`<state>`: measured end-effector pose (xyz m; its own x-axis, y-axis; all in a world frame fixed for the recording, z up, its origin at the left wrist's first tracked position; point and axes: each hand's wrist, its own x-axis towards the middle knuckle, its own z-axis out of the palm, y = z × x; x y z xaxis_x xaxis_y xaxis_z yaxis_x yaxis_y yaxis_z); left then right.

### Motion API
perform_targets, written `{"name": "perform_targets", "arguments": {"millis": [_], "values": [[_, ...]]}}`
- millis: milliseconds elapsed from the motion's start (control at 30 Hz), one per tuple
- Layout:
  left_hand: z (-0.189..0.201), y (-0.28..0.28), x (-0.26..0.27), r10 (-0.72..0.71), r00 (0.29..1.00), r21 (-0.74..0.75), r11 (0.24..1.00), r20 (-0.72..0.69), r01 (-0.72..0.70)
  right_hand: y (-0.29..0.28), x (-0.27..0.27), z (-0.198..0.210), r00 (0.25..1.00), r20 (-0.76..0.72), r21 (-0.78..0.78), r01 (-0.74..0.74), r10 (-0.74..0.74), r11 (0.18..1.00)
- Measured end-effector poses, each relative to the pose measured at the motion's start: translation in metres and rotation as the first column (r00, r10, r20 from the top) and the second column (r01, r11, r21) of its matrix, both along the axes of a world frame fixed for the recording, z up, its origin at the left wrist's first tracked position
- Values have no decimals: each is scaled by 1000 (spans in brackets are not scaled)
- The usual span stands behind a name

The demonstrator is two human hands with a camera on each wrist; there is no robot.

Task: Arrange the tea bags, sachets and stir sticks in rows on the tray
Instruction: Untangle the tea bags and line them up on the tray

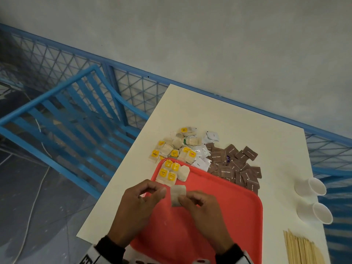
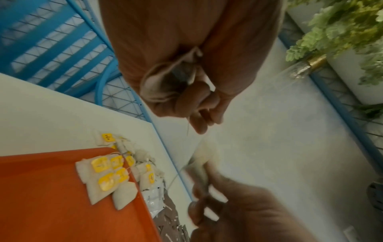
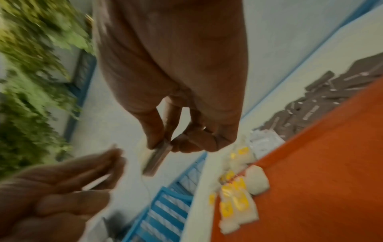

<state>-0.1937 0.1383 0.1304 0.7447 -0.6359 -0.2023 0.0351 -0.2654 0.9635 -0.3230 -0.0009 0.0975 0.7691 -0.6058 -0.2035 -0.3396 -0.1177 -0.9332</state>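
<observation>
So only five tea bags (image 1: 171, 173) lie on the red tray (image 1: 219, 216); right hand (image 1: 202, 208) pinches another tea bag (image 1: 178, 195), left hand (image 1: 139, 202) pinches its string; sachets (image 1: 234, 164) and stir sticks (image 1: 302, 248) wait.

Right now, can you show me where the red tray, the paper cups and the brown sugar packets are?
red tray (image 1: 219, 216): head view, bare middle of its floor.
paper cups (image 1: 317, 186): head view, open mouth of the farther cup.
brown sugar packets (image 1: 224, 171): head view, a labelled packet in the pile.
</observation>
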Motion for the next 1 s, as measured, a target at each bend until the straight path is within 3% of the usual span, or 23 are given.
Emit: {"name": "perform_targets", "arguments": {"millis": [100,167,400,667,767,867,1000], "values": [[-11,11,10,69,995,76,995,-69,-64,-16,20,-40,964,-147,113,238,-220,965],[-16,19,17,85,988,115,991,-129,-70,-29,32,-71,926,-274,129,302,-259,945],[-23,34,40,106,974,183,981,-200,-69,-46,57,-109,863,-405,89,368,-303,926],[-28,31,51,139,921,79,990,-364,-118,-44,69,-119,754,-559,-147,319,-344,936],[-25,25,50,179,819,34,981,-545,-192,-40,66,-106,808,-464,-179,316,-363,932],[-21,17,49,179,685,7,969,-706,-247,-25,60,-63,916,-215,-191,301,-340,934],[-16,2,40,112,586,-72,957,-803,-281,8,45,14,1000,23,-240,8,-2,971]]}}
